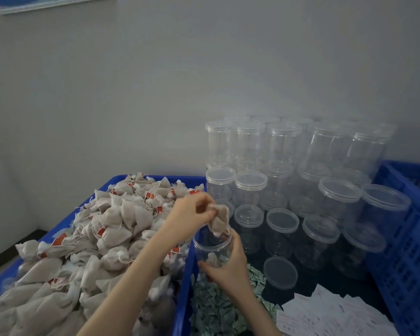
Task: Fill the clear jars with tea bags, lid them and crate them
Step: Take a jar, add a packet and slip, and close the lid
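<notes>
Clear plastic jar (212, 248), open-topped and cylindrical, sits low and centre in the frame, upright and gripped around its lower wall by the right hand (228, 265), whose fingers curl round it. At least one pouch already lies at its bottom. Directly above the jar mouth, the left hand (192, 212) pinches a beige cloth tea bag (220, 220) between thumb and fingertips; the bag hangs with its lower end at or just inside the rim (which of the two cannot be told).

Left of the hands, a blue plastic crate (155, 178) holds a heaped pile of beige tea bags with red tags (102, 238), filling the lower left of the frame.

A second blue crate (403, 251), its lattice wall at the right edge, contains stacked empty clear jars with clear lids (301, 185), ranked in two tiers toward the centre right. One loose clear lid (280, 272) lies flat in that crate just right of the held jar. Small green sachets (216, 309) lie heaped at bottom centre, and white paper slips (330, 314) are spread at bottom right.

A grey wall (204, 69) fills the upper frame.
</notes>
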`<state>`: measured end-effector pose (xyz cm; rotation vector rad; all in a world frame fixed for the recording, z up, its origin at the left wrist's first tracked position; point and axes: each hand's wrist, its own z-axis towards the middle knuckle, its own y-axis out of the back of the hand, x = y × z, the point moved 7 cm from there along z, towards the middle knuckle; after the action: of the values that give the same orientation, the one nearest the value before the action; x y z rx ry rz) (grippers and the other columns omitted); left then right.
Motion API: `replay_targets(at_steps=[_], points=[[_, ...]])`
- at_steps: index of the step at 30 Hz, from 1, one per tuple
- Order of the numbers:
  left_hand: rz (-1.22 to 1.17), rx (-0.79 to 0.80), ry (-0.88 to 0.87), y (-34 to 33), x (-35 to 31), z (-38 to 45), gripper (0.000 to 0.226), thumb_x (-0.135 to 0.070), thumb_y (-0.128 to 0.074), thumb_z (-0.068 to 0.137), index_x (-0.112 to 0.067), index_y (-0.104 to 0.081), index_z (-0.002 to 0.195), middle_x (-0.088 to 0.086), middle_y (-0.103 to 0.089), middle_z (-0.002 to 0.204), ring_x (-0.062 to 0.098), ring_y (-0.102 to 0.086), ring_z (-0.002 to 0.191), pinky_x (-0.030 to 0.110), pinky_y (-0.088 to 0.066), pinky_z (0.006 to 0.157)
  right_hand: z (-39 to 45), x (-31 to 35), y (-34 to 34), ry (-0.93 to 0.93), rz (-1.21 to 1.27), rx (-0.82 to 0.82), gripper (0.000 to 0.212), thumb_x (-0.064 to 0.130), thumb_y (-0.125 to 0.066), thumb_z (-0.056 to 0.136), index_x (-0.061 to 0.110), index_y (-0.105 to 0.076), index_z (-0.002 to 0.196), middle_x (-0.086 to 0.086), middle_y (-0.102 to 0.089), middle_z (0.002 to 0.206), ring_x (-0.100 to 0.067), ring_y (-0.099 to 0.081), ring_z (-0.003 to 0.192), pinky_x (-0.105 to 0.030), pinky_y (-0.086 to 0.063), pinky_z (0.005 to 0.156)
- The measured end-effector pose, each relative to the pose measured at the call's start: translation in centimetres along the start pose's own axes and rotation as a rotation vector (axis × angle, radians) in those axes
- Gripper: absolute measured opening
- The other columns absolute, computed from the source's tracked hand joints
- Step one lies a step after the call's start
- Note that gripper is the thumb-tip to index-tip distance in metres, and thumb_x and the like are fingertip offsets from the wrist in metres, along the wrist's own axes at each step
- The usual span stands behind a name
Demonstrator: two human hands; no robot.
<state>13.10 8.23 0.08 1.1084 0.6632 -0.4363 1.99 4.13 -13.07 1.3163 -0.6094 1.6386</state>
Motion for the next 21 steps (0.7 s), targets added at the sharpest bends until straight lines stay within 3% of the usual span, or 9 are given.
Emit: replay_targets(at_steps=[3, 5, 8, 10, 12, 17, 21], points=[[0.098, 0.160, -0.011, -1.6, 0.5, 0.2, 0.016, -0.024, -0.066, 0.087, -0.035, -0.061, 0.097, -0.020, -0.063, 0.091, -0.011, -0.059, 0.085, 0.006, -0.047, 0.069, 0.1, 0.1, 0.5, 0.003, 0.024, -0.013, 0.084, 0.037, -0.087, 0.056, 0.051, -0.042, 0.126, 0.026, -0.057, 0.121, 0.005, -0.057, 0.113, -0.019, -0.053, 0.088], [0.112, 0.069, 0.041, -0.6, 2.0, 1.1, 0.018, -0.023, -0.063, 0.089, -0.034, -0.062, 0.103, -0.019, -0.065, 0.096, -0.008, -0.059, 0.086, 0.011, -0.050, 0.074, 0.1, 0.0, 0.6, 0.007, 0.016, -0.012, 0.085, 0.037, -0.087, 0.055, 0.049, -0.043, 0.127, 0.026, -0.058, 0.122, 0.005, -0.056, 0.115, -0.014, -0.051, 0.088], [0.616, -0.083, 0.212, 1.0, 6.1, 2.1, 0.024, -0.021, -0.058, 0.093, -0.024, -0.058, 0.117, -0.004, -0.063, 0.109, 0.011, -0.060, 0.095, 0.027, -0.052, 0.082, -0.1, -0.1, 0.8, -0.005, 0.000, -0.015, 0.094, 0.043, -0.087, 0.052, 0.041, -0.041, 0.133, 0.024, -0.052, 0.128, 0.013, -0.048, 0.117, -0.003, -0.043, 0.089], [0.936, 0.047, 0.348, 0.1, 9.6, 1.7, 0.030, -0.018, -0.056, 0.093, -0.017, -0.054, 0.123, 0.003, -0.059, 0.118, 0.019, -0.059, 0.104, 0.030, -0.049, 0.083, -0.1, -0.1, 0.9, -0.004, -0.008, -0.015, 0.093, 0.044, -0.086, 0.052, 0.043, -0.040, 0.132, 0.030, -0.050, 0.126, 0.014, -0.048, 0.117, -0.004, -0.043, 0.089], [1.062, 0.142, 0.396, -0.8, 11.9, 1.4, 0.028, -0.014, -0.056, 0.092, -0.014, -0.056, 0.120, 0.005, -0.058, 0.120, 0.020, -0.058, 0.106, 0.030, -0.049, 0.083, 0.0, 0.0, 1.0, 0.004, -0.014, -0.015, 0.087, 0.042, -0.086, 0.053, 0.048, -0.040, 0.127, 0.035, -0.051, 0.121, 0.012, -0.050, 0.116, -0.005, -0.044, 0.088], [1.012, 0.026, 0.329, -0.5, 11.8, 2.3, 0.012, -0.019, -0.057, 0.093, -0.021, -0.062, 0.104, 0.000, -0.063, 0.101, 0.015, -0.060, 0.089, 0.028, -0.050, 0.079, 0.3, 0.3, 1.2, 0.001, -0.007, -0.018, 0.087, 0.044, -0.086, 0.053, 0.048, -0.040, 0.127, 0.032, -0.052, 0.122, 0.012, -0.049, 0.117, -0.004, -0.043, 0.089], [0.582, -0.211, 0.262, 2.0, 9.2, 2.3, 0.009, -0.031, -0.055, 0.095, -0.023, -0.056, 0.091, -0.006, -0.059, 0.081, 0.009, -0.058, 0.073, 0.029, -0.054, 0.073, 0.7, 0.1, 1.3, -0.023, -0.023, 0.007, 0.096, 0.041, -0.088, 0.055, 0.037, -0.038, 0.138, 0.019, -0.050, 0.132, 0.012, -0.046, 0.119, -0.004, -0.041, 0.092]])
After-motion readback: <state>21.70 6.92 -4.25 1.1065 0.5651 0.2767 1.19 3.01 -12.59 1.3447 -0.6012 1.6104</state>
